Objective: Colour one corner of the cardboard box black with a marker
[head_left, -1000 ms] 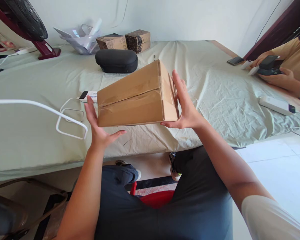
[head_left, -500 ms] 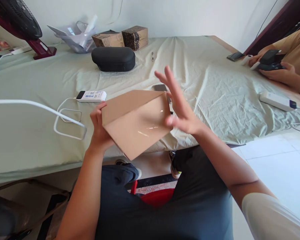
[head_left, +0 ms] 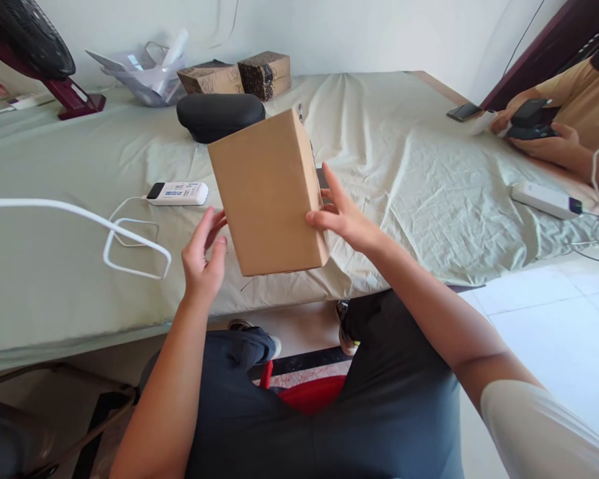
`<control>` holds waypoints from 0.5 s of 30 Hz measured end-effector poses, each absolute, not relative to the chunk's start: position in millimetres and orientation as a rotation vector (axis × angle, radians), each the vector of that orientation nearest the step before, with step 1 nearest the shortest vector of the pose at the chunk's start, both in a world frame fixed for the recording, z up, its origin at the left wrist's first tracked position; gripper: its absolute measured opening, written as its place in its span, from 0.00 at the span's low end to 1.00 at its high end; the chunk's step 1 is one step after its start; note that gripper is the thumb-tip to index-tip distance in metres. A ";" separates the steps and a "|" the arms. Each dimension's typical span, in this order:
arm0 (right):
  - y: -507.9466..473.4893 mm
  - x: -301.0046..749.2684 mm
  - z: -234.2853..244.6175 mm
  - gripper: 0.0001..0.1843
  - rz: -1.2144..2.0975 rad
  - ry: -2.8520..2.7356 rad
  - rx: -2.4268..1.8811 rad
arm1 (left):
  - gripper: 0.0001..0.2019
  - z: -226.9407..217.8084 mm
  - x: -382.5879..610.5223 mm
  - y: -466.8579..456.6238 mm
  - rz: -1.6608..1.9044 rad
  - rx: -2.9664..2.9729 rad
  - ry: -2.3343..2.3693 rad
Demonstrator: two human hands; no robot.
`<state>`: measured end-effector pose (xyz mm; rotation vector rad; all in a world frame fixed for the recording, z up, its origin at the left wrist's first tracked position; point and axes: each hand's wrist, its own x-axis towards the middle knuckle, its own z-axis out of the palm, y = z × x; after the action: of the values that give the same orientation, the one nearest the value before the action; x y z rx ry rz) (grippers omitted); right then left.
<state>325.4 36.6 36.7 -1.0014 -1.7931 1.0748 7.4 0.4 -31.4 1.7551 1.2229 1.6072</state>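
Note:
A plain brown cardboard box (head_left: pixel 267 193) is held tilted in front of me, just above the table's near side. My right hand (head_left: pixel 347 216) grips its right edge, thumb on the face toward me and the other fingers behind, partly hidden. My left hand (head_left: pixel 203 256) is beside the box's left side, thumb and fingers apart. Its fingertips reach the lower left edge; whether they press on it I cannot tell. Behind the box, a dark phone (head_left: pixel 321 177) is mostly covered.
A white power bank (head_left: pixel 178 193) with a cable lies left on the cloth-covered table (head_left: pixel 80 266). Farther back are a black case (head_left: pixel 219 114), two patterned boxes (head_left: pixel 264 74), a clear basket (head_left: pixel 154 83) and a fan (head_left: pixel 30 40). At right, another person's hands (head_left: pixel 564 143) hold a dark device.
The box has been turned more upright, a different face now toward me. My right hand has closed on its right edge, while my left hand has loosened from the left side.

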 end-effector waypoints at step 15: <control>-18.8 277.1 35.7 0.70 0.637 -2.024 -0.847 | 0.60 3.1 61.0 -35.8 1.815 1.326 1.093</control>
<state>277.1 -18.8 35.7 -0.8465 -2.0239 0.6373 61.0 -35.8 3.1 1.3256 1.0933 1.8152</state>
